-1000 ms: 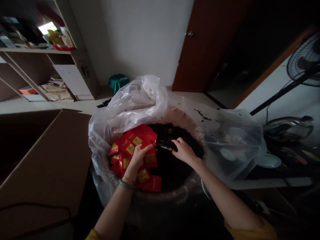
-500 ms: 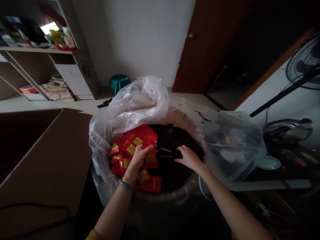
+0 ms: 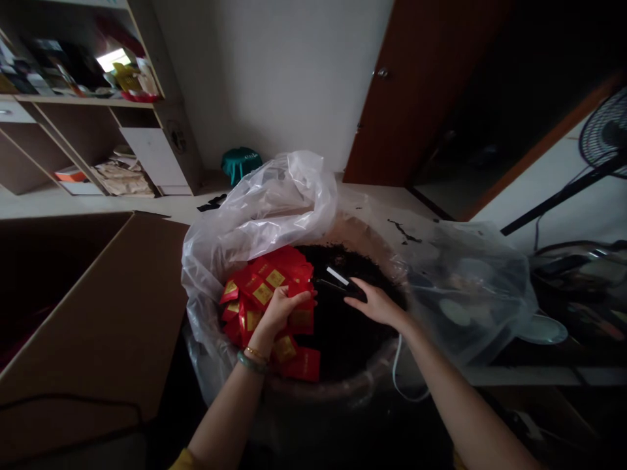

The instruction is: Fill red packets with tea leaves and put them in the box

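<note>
My left hand (image 3: 283,311) pinches a red packet (image 3: 300,320) at its upper edge, the thumb stretched along it. More red packets with gold labels (image 3: 263,293) lie heaped under and around that hand. They rest on dark, loose, leaf-like stuff (image 3: 337,356) in a round basket (image 3: 360,234). My right hand (image 3: 375,303) is closed round a dark, long tool with a pale strip (image 3: 337,275); its exact kind is too dark to tell. The tool's far end points left, close to the held packet's edge. A white cord (image 3: 398,375) hangs beside the right wrist.
Clear plastic sheeting (image 3: 274,209) bunches over the basket's back and left rim. More sheeting (image 3: 470,287) spreads to the right. An open cardboard box (image 3: 122,313) stands at left, a fan (image 3: 605,137) at right. Behind are shelves (image 3: 98,101), a green-covered stool (image 3: 240,163) and a brown door (image 3: 416,98).
The tool in my right hand has turned, so its pale strip now shows and its jaws look less spread. My left hand keeps its hold on the packet. The whole view has shifted slightly.
</note>
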Tool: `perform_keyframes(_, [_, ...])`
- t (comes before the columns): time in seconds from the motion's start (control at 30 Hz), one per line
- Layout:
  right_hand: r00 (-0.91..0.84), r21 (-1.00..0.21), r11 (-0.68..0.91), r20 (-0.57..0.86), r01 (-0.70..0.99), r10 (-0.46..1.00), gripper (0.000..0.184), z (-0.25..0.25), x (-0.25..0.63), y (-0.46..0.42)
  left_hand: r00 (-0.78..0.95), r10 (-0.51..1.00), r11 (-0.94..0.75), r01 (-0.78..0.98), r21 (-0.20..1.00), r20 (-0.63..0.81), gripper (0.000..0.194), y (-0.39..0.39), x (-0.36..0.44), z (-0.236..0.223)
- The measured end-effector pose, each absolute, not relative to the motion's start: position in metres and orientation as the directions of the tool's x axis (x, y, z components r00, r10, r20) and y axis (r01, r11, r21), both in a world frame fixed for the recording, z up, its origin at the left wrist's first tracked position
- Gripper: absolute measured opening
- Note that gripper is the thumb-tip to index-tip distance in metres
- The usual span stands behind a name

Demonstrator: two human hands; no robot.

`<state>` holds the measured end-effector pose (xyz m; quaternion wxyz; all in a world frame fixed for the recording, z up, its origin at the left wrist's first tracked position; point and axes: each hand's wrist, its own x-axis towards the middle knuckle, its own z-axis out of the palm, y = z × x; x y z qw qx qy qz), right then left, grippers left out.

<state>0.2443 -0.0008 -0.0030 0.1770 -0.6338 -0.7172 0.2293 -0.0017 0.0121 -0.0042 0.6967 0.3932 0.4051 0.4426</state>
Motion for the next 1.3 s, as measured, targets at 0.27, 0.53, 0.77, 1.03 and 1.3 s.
perform_keyframes(0.27, [-0.394, -0.632, 0.312, 0.012, 0.709, 0.919, 0.053, 0.028, 0.219, 0.000, 0.383, 0.915, 0.225, -0.232, 0.946, -0.124, 0.038, 0.016, -0.006, -0.016])
perform_keyframes(0.53, [-0.396, -0.389, 0.367, 0.007, 0.845, 0.918, 0.032, 0.054, 0.183, 0.003, 0.382, 0.924, 0.127, -0.236, 0.963, -0.028, 0.036, 0.021, -0.005, -0.028])
perform_keyframes(0.77, [-0.354, -0.308, 0.352, 0.050, 0.884, 0.934, 0.027, 0.054, 0.177, 0.000, 0.385, 0.912, 0.256, -0.269, 0.929, -0.141, 0.043, 0.018, -0.003, -0.021])
perform_keyframes(1.03, [-0.348, -0.356, 0.361, 0.101, 0.862, 0.932, 0.028, 0.045, 0.181, 0.004, 0.411, 0.890, 0.324, -0.261, 0.910, -0.199, 0.044, 0.017, -0.003, -0.022])
perform_keyframes(1.3, [-0.347, -0.462, 0.335, 0.061, 0.821, 0.936, 0.037, 0.044, 0.194, 0.010, 0.402, 0.903, 0.281, -0.278, 0.919, -0.154, 0.043, 0.018, -0.003, -0.016])
